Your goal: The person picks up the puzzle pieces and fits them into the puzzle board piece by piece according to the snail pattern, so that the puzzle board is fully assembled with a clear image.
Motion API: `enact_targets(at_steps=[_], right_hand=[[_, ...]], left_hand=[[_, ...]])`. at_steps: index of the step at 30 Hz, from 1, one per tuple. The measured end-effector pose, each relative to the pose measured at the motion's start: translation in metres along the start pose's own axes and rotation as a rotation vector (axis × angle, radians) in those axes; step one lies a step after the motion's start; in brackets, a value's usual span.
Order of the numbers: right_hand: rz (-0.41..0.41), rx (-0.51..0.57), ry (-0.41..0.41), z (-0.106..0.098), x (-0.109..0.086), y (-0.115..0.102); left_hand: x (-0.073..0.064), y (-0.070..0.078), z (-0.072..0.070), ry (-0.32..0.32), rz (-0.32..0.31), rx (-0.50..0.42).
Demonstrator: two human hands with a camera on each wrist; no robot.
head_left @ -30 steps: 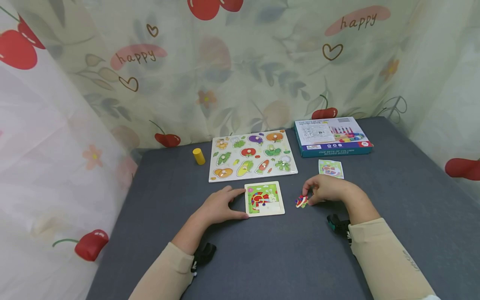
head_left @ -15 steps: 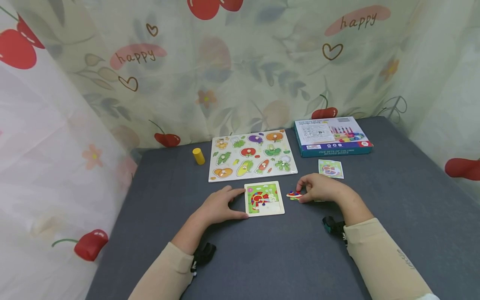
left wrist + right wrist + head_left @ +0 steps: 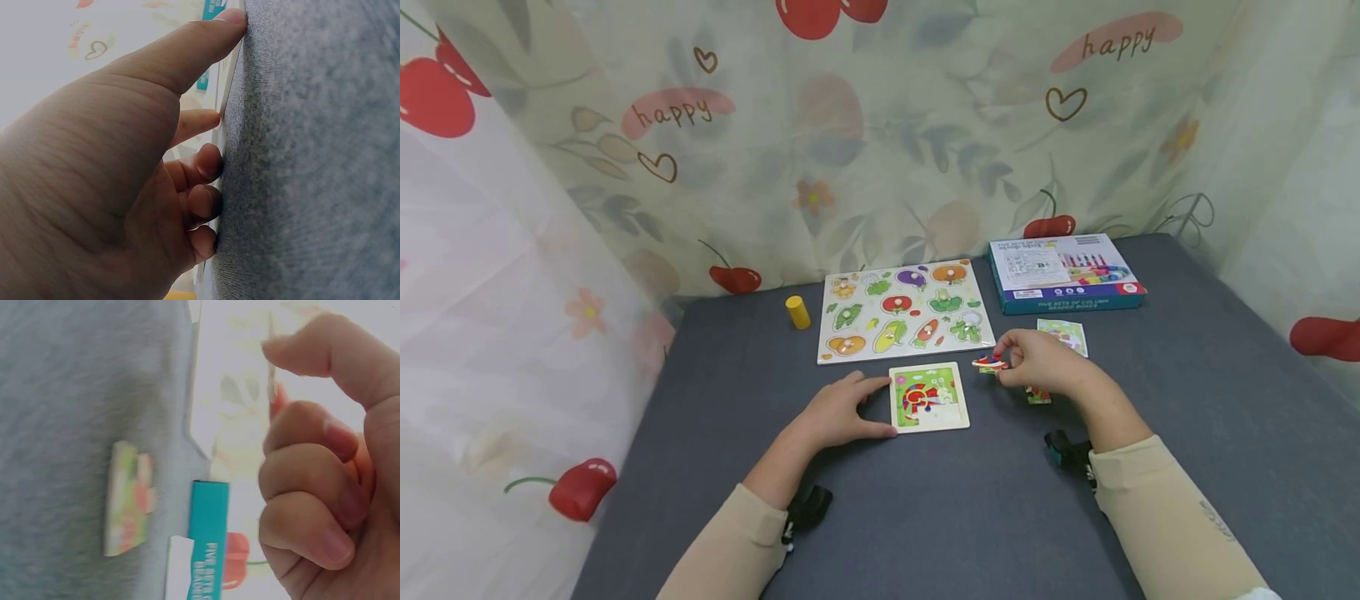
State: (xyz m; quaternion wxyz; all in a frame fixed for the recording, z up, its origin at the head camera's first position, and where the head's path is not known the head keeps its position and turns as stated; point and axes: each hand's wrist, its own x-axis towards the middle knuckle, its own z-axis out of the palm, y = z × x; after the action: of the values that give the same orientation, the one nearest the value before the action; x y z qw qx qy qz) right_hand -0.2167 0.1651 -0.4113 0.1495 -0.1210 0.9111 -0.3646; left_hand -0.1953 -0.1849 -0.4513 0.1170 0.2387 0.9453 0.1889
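Observation:
My left hand (image 3: pixel 838 412) rests at the left side of a small square puzzle board (image 3: pixel 929 428), thumb and index finger touching its edge. In the left wrist view the other fingers (image 3: pixel 206 201) bend down against the table. The board shows a red snail picture with a pale gap at lower right. Right of the board, my right hand (image 3: pixel 1041 360) pinches a red, white and green puzzle piece (image 3: pixel 987 364) between thumb and index finger, raised off the table. A second puzzle piece (image 3: pixel 1039 396) lies beneath that hand, seen blurred in the right wrist view.
Behind the small board lies a large vegetable peg puzzle (image 3: pixel 865 354). A yellow cylinder (image 3: pixel 797 312) stands to its left. At the back right lies a flat boxed bead set (image 3: pixel 1067 275), with a picture card (image 3: pixel 1071 333) in front, partly hidden by my right hand.
My right hand has carried the pinched piece left, then upward and away from the table, uncovering the second piece below. The left hand and the board stay put.

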Motion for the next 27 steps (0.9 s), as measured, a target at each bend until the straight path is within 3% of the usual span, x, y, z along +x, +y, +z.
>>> enact_targets(at_steps=[6, 12, 22, 27], right_hand=[[0.020, 0.022, 0.104, -0.009, -0.010, -0.022], [-0.030, 0.039, 0.159, -0.011, -0.023, -0.044], [-0.102, 0.060, 0.180, -0.012, -0.051, -0.081], [-0.166, 0.046, 0.169, -0.005, -0.056, -0.091]], left_hand=[[0.000, 0.000, 0.000, 0.001, 0.000, -0.005], [0.001, -0.001, 0.001, 0.000, -0.001, 0.004], [0.001, -0.001, 0.001, 0.002, 0.004, 0.002], [0.001, -0.001, 0.001, -0.001, 0.000, -0.008]])
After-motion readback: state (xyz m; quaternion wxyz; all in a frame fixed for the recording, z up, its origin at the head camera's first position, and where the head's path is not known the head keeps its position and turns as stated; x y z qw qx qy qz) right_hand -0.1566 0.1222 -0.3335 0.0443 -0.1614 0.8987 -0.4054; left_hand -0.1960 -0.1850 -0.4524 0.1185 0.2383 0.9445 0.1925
